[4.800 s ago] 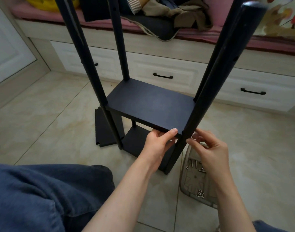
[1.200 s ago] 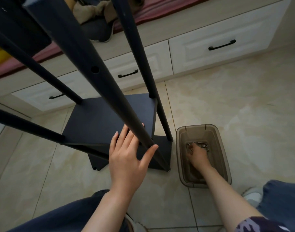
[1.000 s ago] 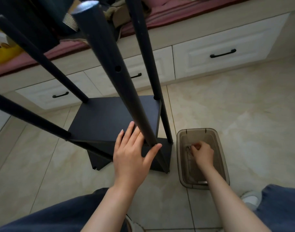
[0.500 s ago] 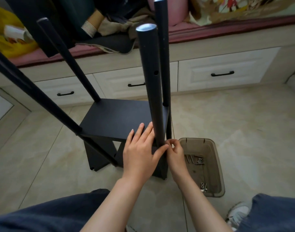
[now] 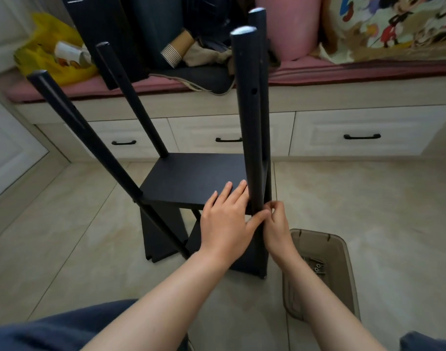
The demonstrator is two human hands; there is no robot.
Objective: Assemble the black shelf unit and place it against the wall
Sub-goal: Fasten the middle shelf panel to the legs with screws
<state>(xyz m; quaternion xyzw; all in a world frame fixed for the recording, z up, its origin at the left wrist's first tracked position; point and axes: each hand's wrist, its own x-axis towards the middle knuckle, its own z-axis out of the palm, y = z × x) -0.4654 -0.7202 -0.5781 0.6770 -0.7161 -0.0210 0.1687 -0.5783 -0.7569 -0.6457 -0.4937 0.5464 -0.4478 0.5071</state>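
The black shelf unit stands on the tiled floor with several round black posts rising from it. A black shelf board (image 5: 191, 178) sits partway up between the posts. My left hand (image 5: 227, 224) lies flat on the board's near right corner, its thumb against the near right post (image 5: 249, 122). My right hand (image 5: 276, 226) is at that post just below the board, its fingertips pinched together on something too small to make out. A loose black panel (image 5: 161, 236) leans under the shelf.
A brown translucent plastic bin (image 5: 338, 264) with several screws stands on the floor at my right. White drawers (image 5: 356, 138) run under a pink-cushioned bench piled with clothes, a yellow bag (image 5: 49, 51) and pillows. My knees in blue trousers are at the bottom.
My right hand left the plastic bin and came up to the near right post by the shelf corner. My left hand stayed flat on the board. The view tilted up.
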